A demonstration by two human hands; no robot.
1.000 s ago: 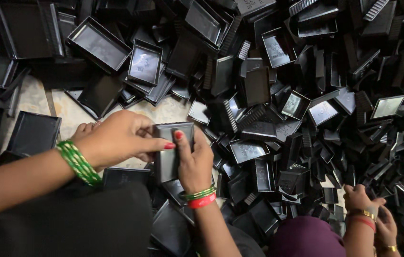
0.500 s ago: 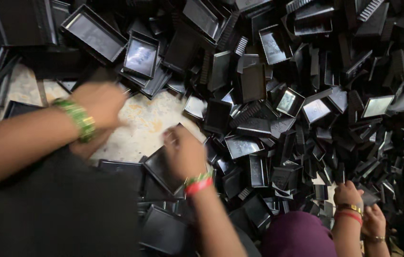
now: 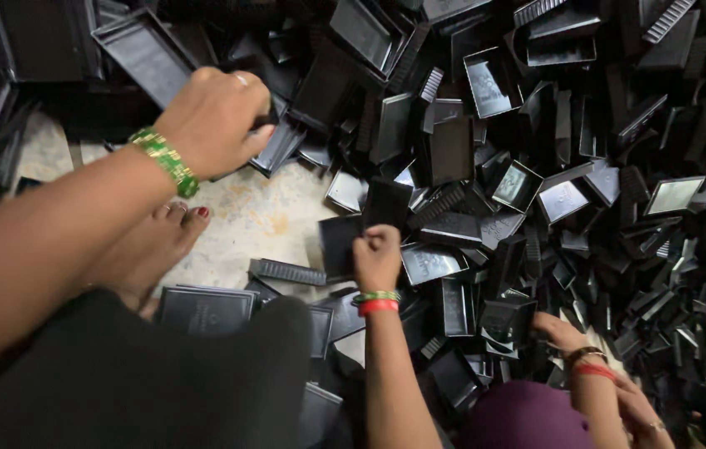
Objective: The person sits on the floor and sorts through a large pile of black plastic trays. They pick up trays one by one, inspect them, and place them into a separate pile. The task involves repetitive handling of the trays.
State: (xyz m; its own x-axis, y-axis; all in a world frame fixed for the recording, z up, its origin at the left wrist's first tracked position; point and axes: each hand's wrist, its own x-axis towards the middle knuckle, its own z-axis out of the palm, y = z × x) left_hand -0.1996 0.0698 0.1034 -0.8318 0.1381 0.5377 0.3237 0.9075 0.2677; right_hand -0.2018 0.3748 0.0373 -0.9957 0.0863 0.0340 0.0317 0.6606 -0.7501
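I am working over a large heap of black plastic trays (image 3: 552,199) that is covering the field from 12 o'clock round to 5 o'clock; a patch of bare speckled floor (image 3: 261,212) is showing at centre-left. My knee in dark cloth (image 3: 120,374) is filling the 7 o'clock corner, and my bare foot (image 3: 153,245) is resting on the floor beside it.

Change since a second ago: both hands were meeting on one tray near centre; they are now working apart. My left hand (image 3: 216,120), wearing a green bangle (image 3: 166,162), has travelled up to 10 o'clock and is closing over the edge of a small stack of trays (image 3: 278,145) at the heap's margin. The fingers are curled tight on that stack, thumb on the near side. My right hand (image 3: 376,254), with green and red bangles (image 3: 376,302), is staying near centre, fisted, pinching the upper edge of a single dark tray (image 3: 340,245) that is standing nearly upright just at its 9 o'clock.

Judgement: the joint handling of one piece appears finished, and I am now gathering separately, the left hand fetching fresh stock while the right is keeping one piece.

At 5 o'clock another person's hands (image 3: 561,333) are reaching into the heap, above a purple-covered head (image 3: 519,416).
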